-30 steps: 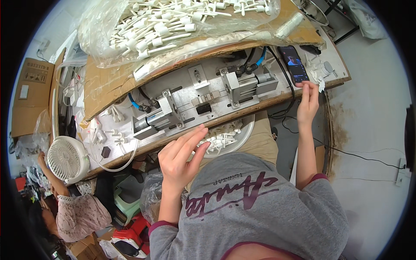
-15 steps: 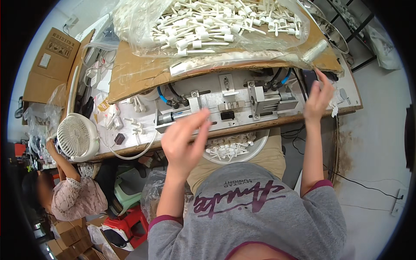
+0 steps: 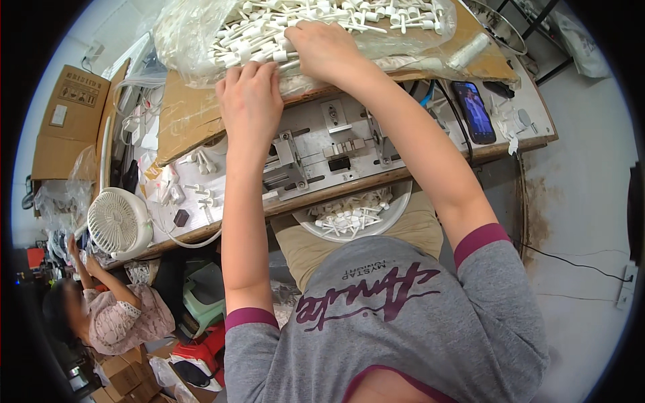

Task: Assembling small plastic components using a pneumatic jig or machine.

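- Head view: curling right hand [image 3: 324, 51] over white parts [image 3: 329, 11] at upper centre, hiding fingertips, leaving grip unclear.
- Laying left hand [image 3: 250, 99] at bag [image 3: 190, 47] edge, left of right hand, bunching fingers together, leaving grip unclear.

Along the back of the workbench [image 3: 336, 188] lies a cardboard sheet [image 3: 191, 121], with a bag [image 3: 181, 50] of parts [image 3: 403, 13] on top. The left hand [image 3: 248, 97] is at the bag's near edge — the right hand [image 3: 326, 50] is farther right and farther back, among the parts. Between the sheet and the bench's front edge sits a fixture [image 3: 346, 146], partly behind the forearms. Near the right end lies 1 phone [image 3: 474, 113]. Toward the left end stands 1 fan [image 3: 117, 221] — 1 block [image 3: 181, 217] is to its right. Below the front edge, a bowl [image 3: 398, 209] holding parts is at the person's lap.
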The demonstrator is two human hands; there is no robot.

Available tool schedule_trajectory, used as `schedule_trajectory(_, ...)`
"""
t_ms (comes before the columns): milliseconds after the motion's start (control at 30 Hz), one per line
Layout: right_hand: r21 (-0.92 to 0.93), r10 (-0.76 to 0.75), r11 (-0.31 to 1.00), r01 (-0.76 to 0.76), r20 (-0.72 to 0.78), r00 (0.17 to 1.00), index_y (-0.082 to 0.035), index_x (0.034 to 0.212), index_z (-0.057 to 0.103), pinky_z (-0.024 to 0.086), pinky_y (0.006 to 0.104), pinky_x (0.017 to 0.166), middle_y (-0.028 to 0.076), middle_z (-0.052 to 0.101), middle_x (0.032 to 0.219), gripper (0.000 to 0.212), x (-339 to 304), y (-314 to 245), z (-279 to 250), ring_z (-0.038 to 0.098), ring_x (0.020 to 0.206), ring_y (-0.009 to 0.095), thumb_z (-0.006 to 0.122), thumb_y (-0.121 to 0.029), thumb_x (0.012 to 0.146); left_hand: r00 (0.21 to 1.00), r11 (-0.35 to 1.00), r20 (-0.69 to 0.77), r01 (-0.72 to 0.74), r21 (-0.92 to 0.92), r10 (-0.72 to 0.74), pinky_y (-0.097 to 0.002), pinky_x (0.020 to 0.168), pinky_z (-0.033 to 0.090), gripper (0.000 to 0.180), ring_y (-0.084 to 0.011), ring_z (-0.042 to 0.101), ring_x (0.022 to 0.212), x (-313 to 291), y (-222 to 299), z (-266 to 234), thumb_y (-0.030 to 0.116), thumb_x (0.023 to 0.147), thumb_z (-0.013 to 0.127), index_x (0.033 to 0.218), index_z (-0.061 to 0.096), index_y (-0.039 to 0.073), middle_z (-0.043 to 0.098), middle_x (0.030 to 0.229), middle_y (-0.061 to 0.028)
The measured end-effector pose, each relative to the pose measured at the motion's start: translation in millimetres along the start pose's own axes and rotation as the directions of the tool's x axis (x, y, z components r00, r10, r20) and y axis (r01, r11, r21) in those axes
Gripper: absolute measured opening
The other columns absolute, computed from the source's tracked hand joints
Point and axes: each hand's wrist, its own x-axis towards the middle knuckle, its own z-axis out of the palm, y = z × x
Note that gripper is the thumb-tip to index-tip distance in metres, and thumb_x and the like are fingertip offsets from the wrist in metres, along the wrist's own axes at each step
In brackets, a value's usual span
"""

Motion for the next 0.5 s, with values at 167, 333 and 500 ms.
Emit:
schedule_trajectory(167,0.031,0.064,0.997,-0.067,0.095,0.993,-0.007,0.102,0.065,0.054,0.043,0.081,0.008,0.066,0.101,0.02,-4.9,11.0,-10.2,0.067,0.096,0.031,0.06,-0.006,0.083,0.998,0.995,0.056,0.018,-0.099,-0.013,-0.0397,0.084,0.044,0.014,-0.0261,0.06,0.095,-0.8,-10.2,-7.1,0.018,0.09,0.066,0.095,0.077,0.012,0.067,0.093,-0.0046)
schedule_trajectory(333,0.1,-0.069,0.992,0.075,-0.062,0.996,-0.008,0.096,0.068,0.054,0.0413,0.079,0.007,0.066,0.099,0.013,-21.4,45.1,5.8,0.066,0.092,0.028,0.067,-0.012,0.083,0.999,0.971,0.034,0.01,-0.238,-0.002,-0.0388,0.083,0.049,0.016,-0.029,0.061,0.098,-9.9,-24.7,-6.5,0.013,0.091,0.064,0.101,0.075,0.01,0.069,0.102,-0.0066)
schedule_trajectory(500,0.53,0.104,0.846,-0.048,-0.076,0.992,-0.009,0.106,0.071,0.053,0.0302,0.083,0.005,0.066,0.103,0.018,-48.2,45.1,-10.8,0.065,0.094,0.016,0.069,-0.015,0.09,0.988,0.956,0.139,0.098,-0.276,-0.061,-0.035,0.079,0.051,0.021,-0.0238,0.064,0.085,-7.4,-27.4,-24.0,0.015,0.089,0.069,0.108,0.074,0.008,0.069,0.096,-0.0097)
